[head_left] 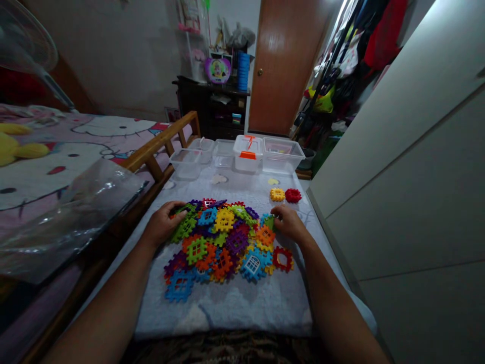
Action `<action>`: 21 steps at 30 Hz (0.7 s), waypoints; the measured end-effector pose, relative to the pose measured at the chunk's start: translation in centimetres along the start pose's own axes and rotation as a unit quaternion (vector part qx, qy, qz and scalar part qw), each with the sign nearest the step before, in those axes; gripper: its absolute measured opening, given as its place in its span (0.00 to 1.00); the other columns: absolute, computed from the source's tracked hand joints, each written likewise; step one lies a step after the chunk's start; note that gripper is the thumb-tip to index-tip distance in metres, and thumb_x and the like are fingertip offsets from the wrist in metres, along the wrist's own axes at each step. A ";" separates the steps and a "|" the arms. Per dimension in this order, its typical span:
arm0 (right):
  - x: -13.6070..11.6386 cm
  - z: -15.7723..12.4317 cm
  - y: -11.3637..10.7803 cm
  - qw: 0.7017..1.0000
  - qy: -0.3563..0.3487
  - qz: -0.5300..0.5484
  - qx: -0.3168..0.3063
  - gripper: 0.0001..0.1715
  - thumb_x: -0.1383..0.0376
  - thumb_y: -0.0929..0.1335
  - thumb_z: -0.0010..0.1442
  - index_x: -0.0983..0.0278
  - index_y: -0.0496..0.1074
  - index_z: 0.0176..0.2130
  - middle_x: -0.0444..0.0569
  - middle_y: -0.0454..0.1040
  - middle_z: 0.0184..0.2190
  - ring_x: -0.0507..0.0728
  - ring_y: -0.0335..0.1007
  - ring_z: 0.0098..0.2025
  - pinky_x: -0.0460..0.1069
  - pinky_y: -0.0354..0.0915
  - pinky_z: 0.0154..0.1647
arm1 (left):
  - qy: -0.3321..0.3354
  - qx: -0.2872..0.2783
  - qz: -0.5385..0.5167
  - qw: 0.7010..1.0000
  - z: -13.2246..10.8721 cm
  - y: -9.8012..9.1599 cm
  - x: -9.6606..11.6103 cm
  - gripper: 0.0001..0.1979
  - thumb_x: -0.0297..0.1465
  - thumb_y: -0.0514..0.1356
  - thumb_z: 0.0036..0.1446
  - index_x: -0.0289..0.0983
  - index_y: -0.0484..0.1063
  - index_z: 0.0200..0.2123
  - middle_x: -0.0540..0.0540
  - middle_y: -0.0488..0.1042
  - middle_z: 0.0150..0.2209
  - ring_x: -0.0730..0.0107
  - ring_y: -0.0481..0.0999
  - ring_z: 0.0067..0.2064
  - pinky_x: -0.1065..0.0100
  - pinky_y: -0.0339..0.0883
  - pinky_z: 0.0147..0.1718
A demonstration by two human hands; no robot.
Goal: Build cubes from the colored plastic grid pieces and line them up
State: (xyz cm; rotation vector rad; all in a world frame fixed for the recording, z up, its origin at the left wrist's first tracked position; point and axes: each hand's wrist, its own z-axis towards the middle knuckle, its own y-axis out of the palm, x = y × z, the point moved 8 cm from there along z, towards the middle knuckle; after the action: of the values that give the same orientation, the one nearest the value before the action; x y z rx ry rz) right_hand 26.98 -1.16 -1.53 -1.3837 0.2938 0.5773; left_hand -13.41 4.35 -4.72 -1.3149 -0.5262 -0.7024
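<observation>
A heap of colourful interlocking plastic tiles (223, 242) lies on a pale cloth (235, 303) over a table. My left hand (163, 222) rests at the heap's left edge, fingers curled on green tiles. My right hand (288, 222) sits at the heap's right edge, fingers pinched round a green tile (270, 221). A yellow tile (277, 194) and a red tile (293, 195) lie apart, beyond my right hand.
Several clear plastic boxes (187, 163) and a lidded box with an orange clasp (248, 152) line the table's far edge. A bed with a wooden rail (159, 144) is at the left, a clear bag (71, 212) on it. A white cupboard (409, 177) stands right.
</observation>
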 end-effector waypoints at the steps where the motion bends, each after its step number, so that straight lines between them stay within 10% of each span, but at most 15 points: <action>1: 0.1 -0.1 -0.5 1.000 -0.001 0.011 0.018 0.15 0.77 0.64 0.47 0.64 0.72 0.35 0.45 0.68 0.31 0.52 0.63 0.31 0.47 0.60 0.35 | 0.002 0.003 0.000 1.000 0.0 0.0 0.1 0.25 0.49 0.58 0.51 0.37 0.75 0.45 0.42 0.77 0.48 0.55 0.76 0.47 0.58 0.66 0.53; 8: -0.2 -0.8 -3.5 0.990 -0.018 0.022 0.135 0.10 0.74 0.63 0.50 0.62 0.68 0.33 0.44 0.63 0.30 0.53 0.61 0.31 0.48 0.60 0.35 | 0.003 0.007 0.005 1.000 -0.2 -0.1 0.4 0.24 0.48 0.58 0.51 0.38 0.75 0.45 0.42 0.77 0.48 0.56 0.76 0.47 0.59 0.67 0.53; 17: -0.6 -1.8 -0.9 0.996 -0.062 -0.010 -0.069 0.09 0.68 0.71 0.50 0.62 0.70 0.35 0.48 0.67 0.36 0.57 0.64 0.40 0.52 0.62 0.44 | 0.004 0.005 -0.002 1.000 -0.1 -0.1 0.2 0.24 0.48 0.58 0.51 0.38 0.75 0.45 0.42 0.78 0.47 0.56 0.77 0.46 0.59 0.67 0.52; 21: -1.8 -1.7 -1.9 0.994 -0.078 0.057 -0.045 0.08 0.63 0.70 0.56 0.62 0.70 0.37 0.48 0.69 0.36 0.57 0.66 0.41 0.53 0.63 0.45 | 0.000 0.005 0.005 1.000 -0.1 0.0 0.0 0.24 0.48 0.58 0.52 0.38 0.75 0.45 0.42 0.78 0.47 0.56 0.77 0.46 0.58 0.67 0.52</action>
State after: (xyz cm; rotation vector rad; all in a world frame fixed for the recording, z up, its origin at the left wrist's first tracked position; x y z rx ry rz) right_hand 26.75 -3.34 0.67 -1.4061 0.2247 0.7968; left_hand -13.43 4.26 -4.69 -1.3066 -0.5218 -0.6911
